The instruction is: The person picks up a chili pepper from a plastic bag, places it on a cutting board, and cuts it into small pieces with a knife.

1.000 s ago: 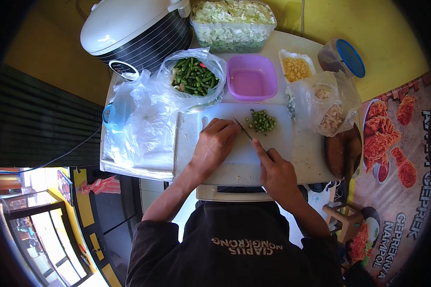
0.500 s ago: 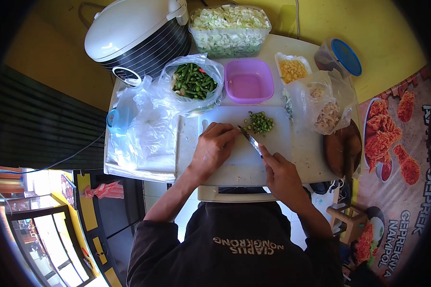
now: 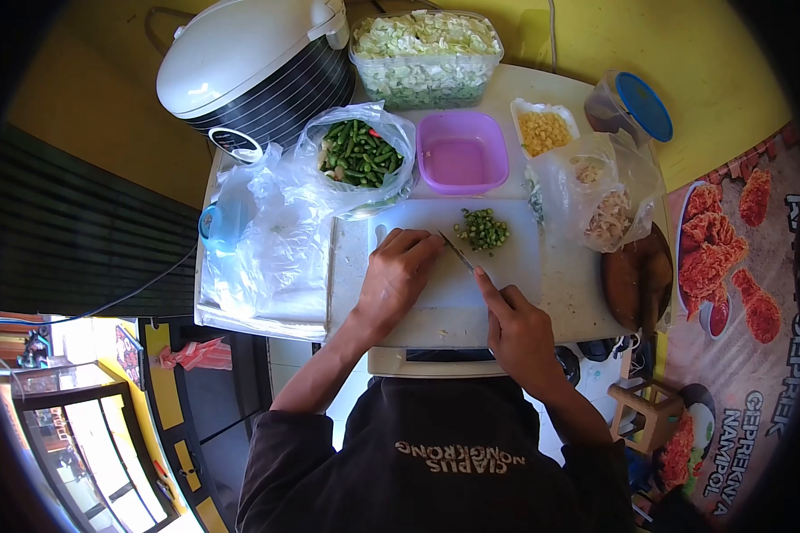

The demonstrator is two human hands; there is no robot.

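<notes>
My right hand [image 3: 519, 330] grips a knife [image 3: 457, 252], its index finger stretched along the back of the blade. The blade slants up and left, its tip close to the fingertips of my left hand [image 3: 400, 271]. Those fingers are curled and pressed together over the white cutting board [image 3: 431, 289]; what they pinch is hidden. A small heap of chopped green chilies [image 3: 482, 230] lies on the board just beyond the knife. Behind the board, whole green chilies [image 3: 361, 153] with a bit of red fill an open plastic bag, beside a purple container [image 3: 462, 182].
A rice cooker [image 3: 249, 58] and a tub of shredded cabbage [image 3: 427, 62] stand at the back. On the right are a tray of yellow pieces [image 3: 543, 131], a plastic bag of pale slices [image 3: 609, 213], a blue-lidded tub [image 3: 640, 107] and a brown stone mortar [image 3: 631, 280]. Clear plastic bags [image 3: 267, 258] lie left.
The knife has turned, so its blade now shows narrow instead of its flat side. My right hand has shifted slightly; my left hand stays nearly in place.
</notes>
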